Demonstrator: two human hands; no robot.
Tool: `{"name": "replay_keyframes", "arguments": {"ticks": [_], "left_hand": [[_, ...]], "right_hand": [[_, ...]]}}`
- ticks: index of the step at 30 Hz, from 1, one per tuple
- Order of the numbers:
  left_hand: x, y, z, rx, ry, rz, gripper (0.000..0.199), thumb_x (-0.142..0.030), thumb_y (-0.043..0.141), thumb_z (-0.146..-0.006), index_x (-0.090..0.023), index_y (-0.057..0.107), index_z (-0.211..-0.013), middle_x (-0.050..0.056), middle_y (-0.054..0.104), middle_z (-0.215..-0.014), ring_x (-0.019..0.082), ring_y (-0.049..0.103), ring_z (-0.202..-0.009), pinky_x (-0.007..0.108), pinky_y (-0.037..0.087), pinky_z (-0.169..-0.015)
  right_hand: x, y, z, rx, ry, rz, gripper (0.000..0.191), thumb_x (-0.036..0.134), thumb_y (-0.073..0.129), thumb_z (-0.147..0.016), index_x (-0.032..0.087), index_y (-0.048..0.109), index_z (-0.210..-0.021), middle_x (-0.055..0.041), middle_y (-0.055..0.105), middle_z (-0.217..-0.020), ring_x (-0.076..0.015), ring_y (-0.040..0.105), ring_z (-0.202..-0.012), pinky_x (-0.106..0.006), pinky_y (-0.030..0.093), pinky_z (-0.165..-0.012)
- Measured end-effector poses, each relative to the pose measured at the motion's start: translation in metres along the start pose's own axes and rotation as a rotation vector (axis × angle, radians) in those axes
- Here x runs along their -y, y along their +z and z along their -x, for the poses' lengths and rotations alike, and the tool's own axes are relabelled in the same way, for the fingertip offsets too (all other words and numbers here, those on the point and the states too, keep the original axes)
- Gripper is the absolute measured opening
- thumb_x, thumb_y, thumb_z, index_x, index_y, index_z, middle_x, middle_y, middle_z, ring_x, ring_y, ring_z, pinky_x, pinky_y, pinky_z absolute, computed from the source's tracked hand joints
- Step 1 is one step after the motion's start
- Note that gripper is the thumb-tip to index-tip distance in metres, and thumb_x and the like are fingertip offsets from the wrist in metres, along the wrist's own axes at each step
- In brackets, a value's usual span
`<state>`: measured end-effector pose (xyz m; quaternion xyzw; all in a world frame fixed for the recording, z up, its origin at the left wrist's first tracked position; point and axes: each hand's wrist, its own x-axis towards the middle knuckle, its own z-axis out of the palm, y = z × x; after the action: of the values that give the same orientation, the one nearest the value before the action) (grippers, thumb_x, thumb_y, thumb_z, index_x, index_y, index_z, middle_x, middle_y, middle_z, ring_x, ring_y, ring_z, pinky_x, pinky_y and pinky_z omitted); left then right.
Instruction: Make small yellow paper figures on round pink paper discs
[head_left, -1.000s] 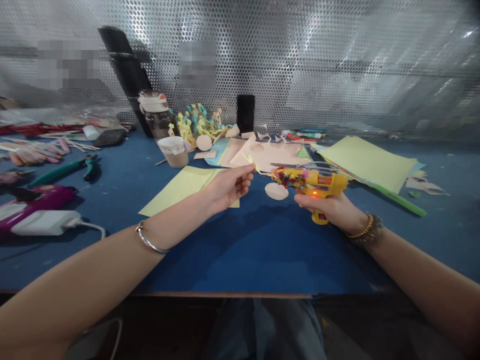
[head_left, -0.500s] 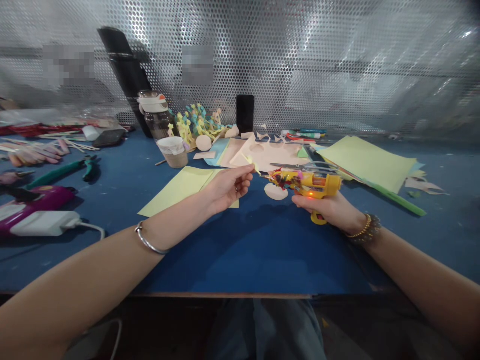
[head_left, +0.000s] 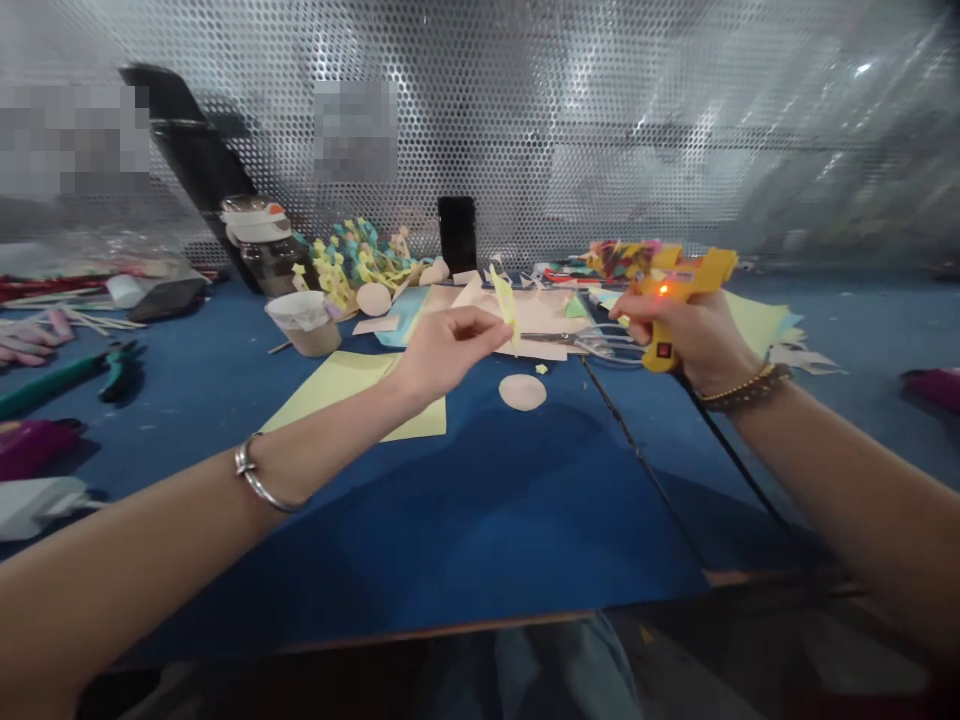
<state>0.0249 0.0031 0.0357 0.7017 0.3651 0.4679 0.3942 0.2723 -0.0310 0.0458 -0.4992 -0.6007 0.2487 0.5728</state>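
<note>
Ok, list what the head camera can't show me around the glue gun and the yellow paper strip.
Head view:
- Pinched end of the yellow paper strip: hidden by the left hand.
- Glue gun grip: mostly hidden by the right hand.
- Multicoloured scraps on the gun: too blurred to identify.
- Pixelated patches on the wall: unreadable.

Overall light: moderately dim indoor light, soft, seeming to fall from above and ahead; I see no source.
Glare: white streaks across the perforated metal sheet (head_left: 600, 120), strongest at upper right.
Shadows: a broad, soft-edged dark patch on the blue work mat (head_left: 480, 520), below my left forearm (head_left: 225, 470).
Local glow: small orange-red lamp on the hot glue gun (head_left: 663, 290), lightly flaring.
Distortion: wide-lens bowing; the mat's front edge (head_left: 420, 632) curves and tilts toward the corners.
Sharpness: slightly soft throughout, with fine detail smeared.
Masking: pixelated patch (head_left: 354, 130) on the sheet, unreadable.
</note>
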Motion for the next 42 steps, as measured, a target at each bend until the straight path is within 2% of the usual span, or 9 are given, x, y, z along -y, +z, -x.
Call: {"name": "replay_keyframes", "arguments": {"ticks": [5,9,13,21,26,33,38,42], "left_hand": [[0.019,0.012,-0.003,0.133,0.006,-0.038,0.008,-0.023,0.072,-0.073,-0.017,0.072,-0.068,0.002,0.069,-0.074,0.01,0.058,-0.067,0.017,0.043,-0.064],[0.032,0.013,-0.004,0.186,-0.091,0.029,0.005,-0.021,0.073,-0.072,-0.017,0.073,-0.069,0.003,0.07,-0.074,0.01,0.059,-0.067,0.018,0.044,-0.065],[0.036,0.014,-0.004,0.22,-0.135,0.03,0.005,-0.021,0.073,-0.072,-0.017,0.073,-0.069,0.003,0.069,-0.072,0.01,0.059,-0.064,0.018,0.045,-0.062],[0.033,0.019,-0.004,0.171,-0.166,0.002,0.007,-0.017,0.074,-0.069,-0.019,0.073,-0.063,0.002,0.069,-0.069,0.011,0.058,-0.061,0.019,0.046,-0.059],[0.032,0.021,-0.002,0.123,-0.213,0.022,0.008,-0.014,0.077,-0.064,-0.02,0.073,-0.062,0.002,0.069,-0.069,0.013,0.06,-0.064,0.02,0.048,-0.06],[0.035,0.02,-0.001,0.178,-0.14,-0.029,0.008,-0.013,0.075,-0.068,-0.021,0.075,-0.066,0.003,0.07,-0.073,0.012,0.062,-0.065,0.019,0.047,-0.061],[0.034,0.02,-0.001,0.168,-0.159,-0.026,0.009,-0.012,0.076,-0.066,-0.02,0.075,-0.066,0.003,0.07,-0.074,0.012,0.062,-0.065,0.019,0.047,-0.062],[0.034,0.02,-0.001,0.185,-0.116,-0.076,0.008,-0.014,0.074,-0.068,-0.021,0.075,-0.068,0.003,0.07,-0.074,0.013,0.062,-0.065,0.02,0.047,-0.062]], "right_hand": [[-0.019,0.007,-0.004,-0.063,0.086,-0.085,0.015,0.026,0.069,-0.07,0.019,0.059,-0.061,0.0023,0.048,-0.048,-0.0091,0.04,-0.044,-0.025,0.026,-0.041],[-0.032,0.014,0.013,0.032,0.159,-0.125,0.011,0.027,0.065,-0.076,0.018,0.062,-0.069,0.0034,0.047,-0.046,-0.0085,0.038,-0.043,-0.026,0.027,-0.044],[-0.031,0.018,0.024,0.102,0.27,-0.154,0.014,0.029,0.067,-0.076,0.016,0.061,-0.072,0.0034,0.047,-0.044,-0.0086,0.041,-0.043,-0.026,0.028,-0.044],[-0.027,0.02,0.026,0.17,0.3,-0.178,0.016,0.03,0.065,-0.079,0.015,0.062,-0.075,0.0041,0.047,-0.045,-0.0077,0.042,-0.044,-0.025,0.033,-0.048],[-0.028,0.019,0.027,0.149,0.333,-0.152,0.017,0.032,0.065,-0.078,0.016,0.063,-0.074,0.0033,0.046,-0.044,-0.0089,0.04,-0.044,-0.026,0.029,-0.046],[-0.026,0.019,0.027,0.15,0.33,-0.14,0.016,0.031,0.065,-0.077,0.016,0.062,-0.073,0.003,0.045,-0.044,-0.0085,0.04,-0.043,-0.025,0.027,-0.045],[-0.026,0.019,0.028,0.158,0.314,-0.142,0.015,0.029,0.064,-0.078,0.015,0.063,-0.073,0.0029,0.045,-0.044,-0.0083,0.04,-0.043,-0.025,0.028,-0.045],[-0.026,0.019,0.027,0.165,0.295,-0.155,0.014,0.027,0.064,-0.08,0.015,0.062,-0.073,0.003,0.046,-0.044,-0.0079,0.041,-0.044,-0.025,0.029,-0.046]]}}
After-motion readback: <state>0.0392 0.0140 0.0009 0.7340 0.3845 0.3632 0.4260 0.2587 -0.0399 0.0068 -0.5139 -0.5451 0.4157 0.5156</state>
